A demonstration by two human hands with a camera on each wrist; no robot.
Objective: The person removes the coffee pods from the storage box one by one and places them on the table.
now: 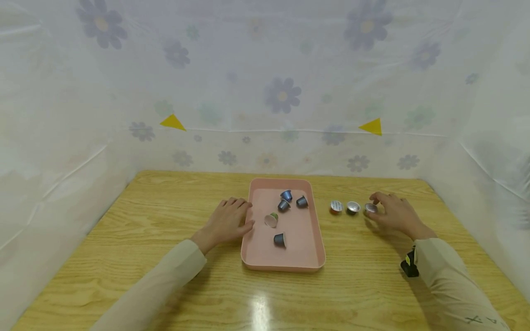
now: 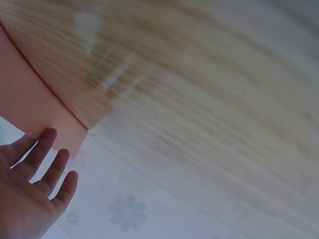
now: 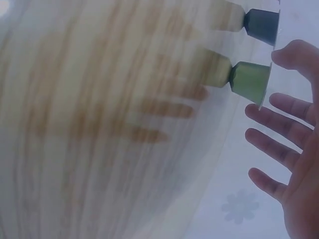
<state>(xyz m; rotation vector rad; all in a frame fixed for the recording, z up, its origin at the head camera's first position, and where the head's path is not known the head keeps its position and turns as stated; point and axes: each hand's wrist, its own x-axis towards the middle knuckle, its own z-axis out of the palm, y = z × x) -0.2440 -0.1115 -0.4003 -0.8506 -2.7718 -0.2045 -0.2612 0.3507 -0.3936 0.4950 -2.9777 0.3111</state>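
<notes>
My right hand [image 1: 395, 212] is at the right end of a short row of coffee capsules, thumb and fingers around the rim of a green capsule [image 3: 250, 82]. That capsule stands lid up, its narrow base on the table. Beside it are a dark capsule [image 1: 353, 208] and an orange-sided capsule [image 1: 336, 207], also lid up. My left hand [image 1: 227, 219] rests at the left rim of a pink tray [image 1: 298, 250], fingers extended and the thumb over the edge. Inside lie several tipped capsules, including a blue one [image 1: 286, 196], a green one [image 1: 271, 220] and a dark one [image 1: 279, 240].
The wood-grain table [image 1: 174, 193] has a glossy surface. White flowered sheeting [image 1: 232, 92] encloses the back and both sides, with two yellow triangles on the back sheet. A small black device [image 1: 410, 265] sits at my right wrist.
</notes>
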